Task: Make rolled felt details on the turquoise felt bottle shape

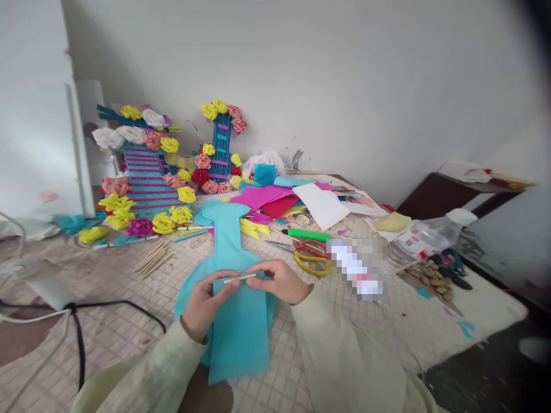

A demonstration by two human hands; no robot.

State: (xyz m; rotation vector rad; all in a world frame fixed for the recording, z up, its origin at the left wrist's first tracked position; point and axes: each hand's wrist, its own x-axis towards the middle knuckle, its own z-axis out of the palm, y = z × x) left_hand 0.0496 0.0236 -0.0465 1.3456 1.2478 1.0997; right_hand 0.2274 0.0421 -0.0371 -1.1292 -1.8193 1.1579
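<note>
Between both hands is a short, thin wooden stick (240, 279), lying along the top edge of a light-blue paper strip (240, 332). My left hand (204, 304) pinches the stick's left end with thumb and fingers. At its right end my right hand (282, 280) is closed the same way, thumb below and fingers behind. The strip hangs down toward the table's front. Behind and under it lies a larger light-blue piece (228, 238) with a rounded body and a long neck, partly hidden by the hands and strip.
Left of the blue piece lie several wooden sticks (152, 258). Scissors (312, 258) and a green cutter (307, 234) are to the right. Coloured paper (262, 198) and flower-decorated pieces (146, 172) fill the back. A plastic bottle (430, 232) and peanuts (430, 275) sit far right; cables (124, 304) run left.
</note>
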